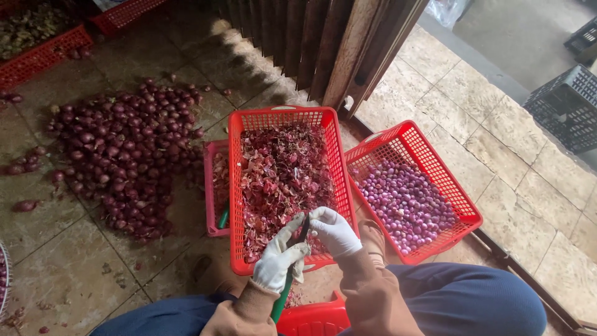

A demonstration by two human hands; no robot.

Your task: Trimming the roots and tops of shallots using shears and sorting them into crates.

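Over peel basket (236, 186), knife (303, 229) between fingers (292, 231)

On the tiled floor (74, 261) to your left lies a wide heap of unpeeled red shallots (124, 158), with a few strays beside it. To your right a red basket (463, 208) holds peeled purple shallots (404, 202). Dark plastic crates (563, 109) sit at the far right, and more red baskets (43, 56) stand at the upper left.

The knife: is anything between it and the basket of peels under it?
Nothing visible. Both gloved hands, left hand and right hand, hold the knife right above the peel basket, open air below.
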